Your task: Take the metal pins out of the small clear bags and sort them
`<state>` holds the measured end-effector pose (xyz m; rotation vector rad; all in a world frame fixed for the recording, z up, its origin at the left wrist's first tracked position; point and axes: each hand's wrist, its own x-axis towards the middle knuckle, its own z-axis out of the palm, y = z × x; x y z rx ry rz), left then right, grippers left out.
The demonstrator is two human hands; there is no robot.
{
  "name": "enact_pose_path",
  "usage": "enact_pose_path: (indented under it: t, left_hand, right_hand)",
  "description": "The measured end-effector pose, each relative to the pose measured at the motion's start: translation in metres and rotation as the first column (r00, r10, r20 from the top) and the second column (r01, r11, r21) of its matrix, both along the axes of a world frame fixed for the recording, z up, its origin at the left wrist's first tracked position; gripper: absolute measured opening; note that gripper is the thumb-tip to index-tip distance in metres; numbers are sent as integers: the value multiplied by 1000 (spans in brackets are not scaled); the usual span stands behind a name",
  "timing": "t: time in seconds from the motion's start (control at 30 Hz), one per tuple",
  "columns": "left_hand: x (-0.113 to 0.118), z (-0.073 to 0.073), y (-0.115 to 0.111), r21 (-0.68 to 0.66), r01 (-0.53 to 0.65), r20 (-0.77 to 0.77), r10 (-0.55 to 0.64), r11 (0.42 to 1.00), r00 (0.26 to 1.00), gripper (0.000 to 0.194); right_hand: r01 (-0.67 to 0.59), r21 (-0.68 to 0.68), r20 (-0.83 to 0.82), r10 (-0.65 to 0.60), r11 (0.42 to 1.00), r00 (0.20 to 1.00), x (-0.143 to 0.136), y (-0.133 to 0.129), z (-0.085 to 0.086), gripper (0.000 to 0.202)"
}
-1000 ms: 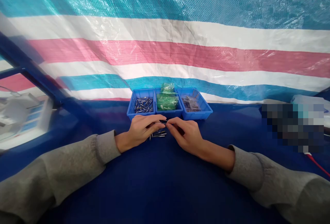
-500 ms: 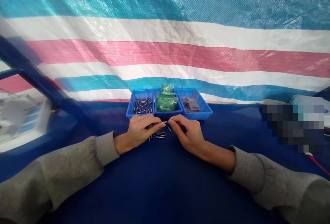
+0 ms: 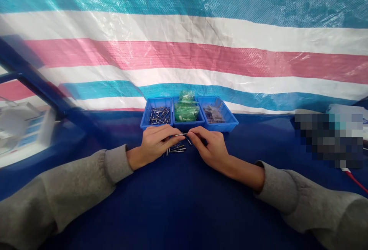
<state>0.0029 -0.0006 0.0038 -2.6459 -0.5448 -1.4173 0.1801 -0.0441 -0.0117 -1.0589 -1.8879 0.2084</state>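
Nearest, soft grey sleeves [image 3: 86, 177] with bunched ribbed cuffs reach in from both lower corners, framing a broad stretch of smooth, dull-sheened blue table [image 3: 186, 200]. Ahead of them, the left hand [image 3: 158, 142] pinches a thin metal pin [image 3: 184, 134] between thumb and forefinger, and the right hand [image 3: 211, 146] has its fingertips drawn together at the other end, so the slim shiny shaft bridges the narrow gap. Another pin [image 3: 188, 141] slants just below the right fingertips; whether it is held or lying down, I cannot tell. Slender loose pins [image 3: 176, 149] lie in a small heap beside the left thumb. Just past the knuckles, three blue plastic trays stand in a row with raised rims, hemming in the far side: the left tray [image 3: 146, 121] holds a jumble of metal pins, the middle tray [image 3: 188, 125] crinkled green packets [image 3: 186, 110], the right tray [image 3: 221, 128] clear flat bags [image 3: 213, 114]. Well off to the right are a red cable [image 3: 356, 181] and a blurred-out dark patch; far left, a blue bar [image 3: 28, 73] and white equipment [image 3: 37, 131]. Behind hangs a glossy, wrinkled woven tarp [image 3: 186, 56] striped blue, white and pink.
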Motion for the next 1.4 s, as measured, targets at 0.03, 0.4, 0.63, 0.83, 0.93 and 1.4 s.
enact_pose_path:
  t: [0.03,0.4,0.63,0.83,0.93,1.4]
  left_hand:
    - [0,0,0,-6,8,12,-7,1000,1000,15]
    - [-2,1,-3,-99,93,80,-85,991,993,12]
    - [-4,-2,-3,-111,55,46,-50,992,998,18]
    - [-1,-3,-1,4,5,23,-5,1000,1000,21]
    - [-1,-2,-1,29,4,21,-4,1000,1000,20]
    - [-2,-7,3,-31,86,36,-85,996,996,26]
  right_hand:
    - [-12,-1,10,12,1000,1000,0,0,0,23]
    - [-70,26,91,67,997,994,0,1,-3,26]
    - [-44,3,43,44,999,998,1,0,-1,24]
    - [-35,4,39,35,999,999,1,-2,0,25]
    - [-18,25,22,18,1000,1000,2,-1,-1,25]
    - [1,32,22,-2,999,1000,2,-3,0,25]
